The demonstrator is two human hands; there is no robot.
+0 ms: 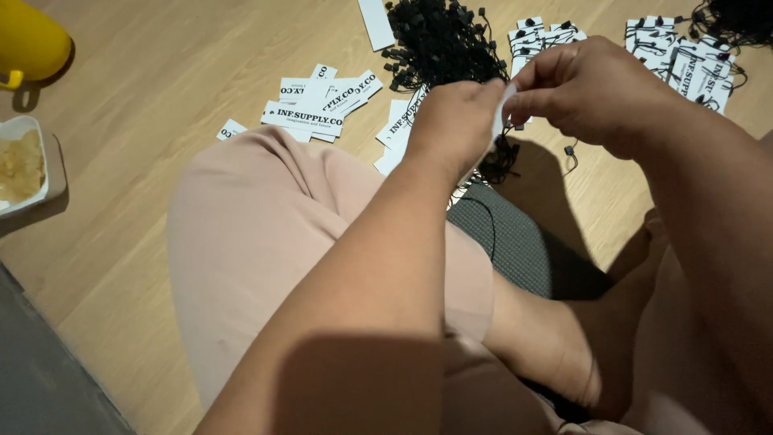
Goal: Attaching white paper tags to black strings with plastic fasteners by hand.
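Note:
My left hand (452,121) and my right hand (588,90) meet above my lap, both pinching one small white paper tag (501,113) between the fingertips. A thin black string hangs below the tag, ending in a small fastener (569,150). Just behind the hands lies a heap of black string fasteners (439,40) on the wooden floor (161,97). Loose white printed tags (318,105) lie to the left of the heap. Tags with black strings attached (680,56) are piled at the far right.
I sit on the floor with legs folded, in pink trousers (266,242), over a dark checked cushion (515,242). A yellow container (28,40) and a white dish of food (20,165) stand at the far left. A dark mat edge (40,370) lies at lower left.

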